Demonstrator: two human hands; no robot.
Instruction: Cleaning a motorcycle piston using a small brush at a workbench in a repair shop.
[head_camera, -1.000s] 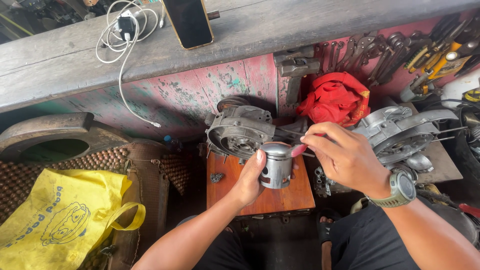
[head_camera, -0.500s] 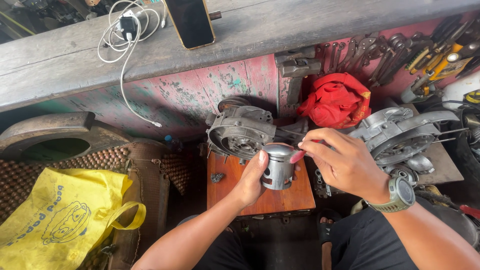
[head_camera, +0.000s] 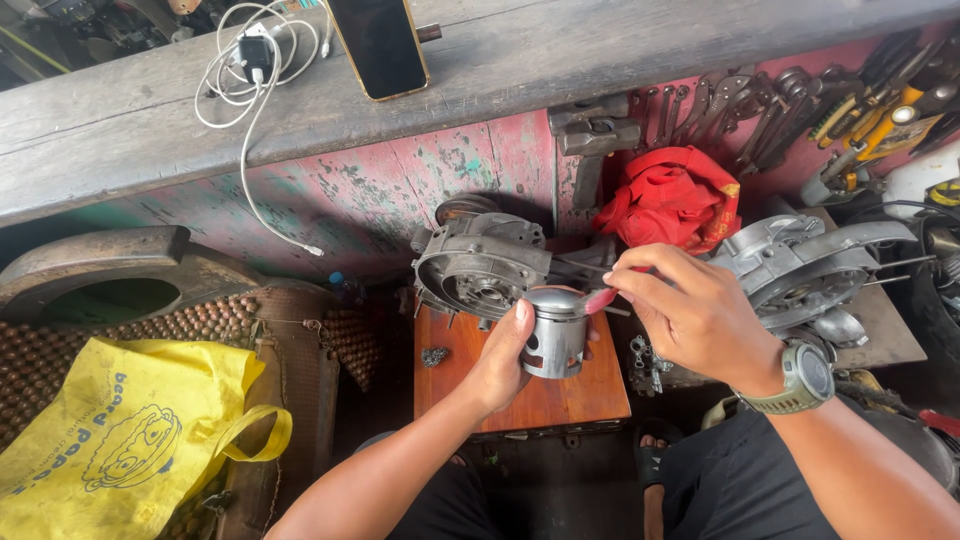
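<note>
Metal piston (head_camera: 556, 335) gripped upright in left hand (head_camera: 505, 355), over small wooden board (head_camera: 590, 395). Red-tipped tool (head_camera: 598, 300) pinched in right hand (head_camera: 695, 315), tip touching piston's crown. Engine case (head_camera: 480, 265) just behind, red cloth (head_camera: 672, 198) beyond.

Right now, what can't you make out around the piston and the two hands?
Head view only:
- Small pink-tipped tool: the right hand covers all but its tip, so its kind is unclear.
- Piston: its near left side is hidden by the left hand.
- Engine casing: lower edge hidden behind the piston.
- Tools at top right: cut off by the frame edge.
</note>
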